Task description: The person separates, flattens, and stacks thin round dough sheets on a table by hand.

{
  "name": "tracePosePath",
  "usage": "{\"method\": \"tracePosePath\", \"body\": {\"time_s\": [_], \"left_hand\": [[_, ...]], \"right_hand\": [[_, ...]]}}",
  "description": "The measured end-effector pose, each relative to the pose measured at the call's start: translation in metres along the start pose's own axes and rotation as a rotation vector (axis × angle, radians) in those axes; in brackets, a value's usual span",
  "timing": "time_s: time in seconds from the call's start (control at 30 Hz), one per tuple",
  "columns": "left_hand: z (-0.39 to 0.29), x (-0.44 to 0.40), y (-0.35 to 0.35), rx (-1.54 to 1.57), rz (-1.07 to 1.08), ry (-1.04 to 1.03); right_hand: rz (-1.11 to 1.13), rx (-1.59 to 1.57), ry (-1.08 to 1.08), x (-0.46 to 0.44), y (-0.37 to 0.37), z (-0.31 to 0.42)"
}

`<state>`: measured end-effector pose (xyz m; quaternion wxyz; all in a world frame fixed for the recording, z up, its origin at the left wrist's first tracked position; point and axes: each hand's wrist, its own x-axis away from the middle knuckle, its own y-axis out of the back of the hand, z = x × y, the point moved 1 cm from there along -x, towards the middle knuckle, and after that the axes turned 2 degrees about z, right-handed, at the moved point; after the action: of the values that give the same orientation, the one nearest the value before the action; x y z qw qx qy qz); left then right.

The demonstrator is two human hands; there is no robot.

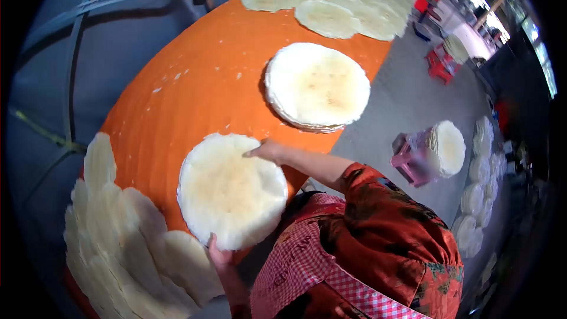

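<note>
A round, pale flat sheet (230, 189) with a browned middle lies near the front edge of the orange table. My left hand (220, 255) grips its lower edge, thumb at the rim and other fingers mostly hidden. At its upper right edge, my right hand (269, 150) holds the rim with digits over the top. Whether more sheets lie under this one is hard to tell. Farther up, a thick stack of similar round sheets (319, 85) sits at the table's right edge, apart from both hands.
Overlapping thin sheets cover the far end (331, 0) and near left end (130, 242) of the orange table (177, 100). On the floor at right are a pink stool (410, 162) with a stack (450, 149), a red stool (440, 65) and rows of round stacks (475, 198).
</note>
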<state>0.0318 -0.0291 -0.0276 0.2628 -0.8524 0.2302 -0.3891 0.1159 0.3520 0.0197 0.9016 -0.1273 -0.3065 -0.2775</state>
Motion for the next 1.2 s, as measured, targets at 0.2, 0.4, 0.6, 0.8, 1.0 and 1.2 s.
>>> {"method": "tracePosePath", "body": {"time_s": [0.2,0.4,0.6,0.8,1.0,1.2], "left_hand": [[-0.005,0.003,0.005,-0.770,0.191,-0.365],[-0.058,-0.002,-0.134,-1.569,0.362,-1.112],[-0.059,-0.077,-0.366,-0.498,0.335,-0.081],[0.026,-0.200,-0.471,-0.520,0.513,-0.065],[0.141,-0.291,-0.418,-0.740,0.346,-0.122],[0.130,-0.299,-0.416,-0.788,0.300,-0.256]], "right_hand": [[0.115,0.194,0.316,-0.014,-0.004,-0.015],[0.034,0.200,0.545,0.097,0.080,0.085],[-0.266,-0.219,0.712,0.191,0.236,0.150],[-0.382,-0.509,0.663,0.177,0.329,0.093],[-0.564,-0.605,0.324,0.085,0.383,-0.043],[-0.522,-0.460,0.279,0.102,0.376,-0.008]]}}
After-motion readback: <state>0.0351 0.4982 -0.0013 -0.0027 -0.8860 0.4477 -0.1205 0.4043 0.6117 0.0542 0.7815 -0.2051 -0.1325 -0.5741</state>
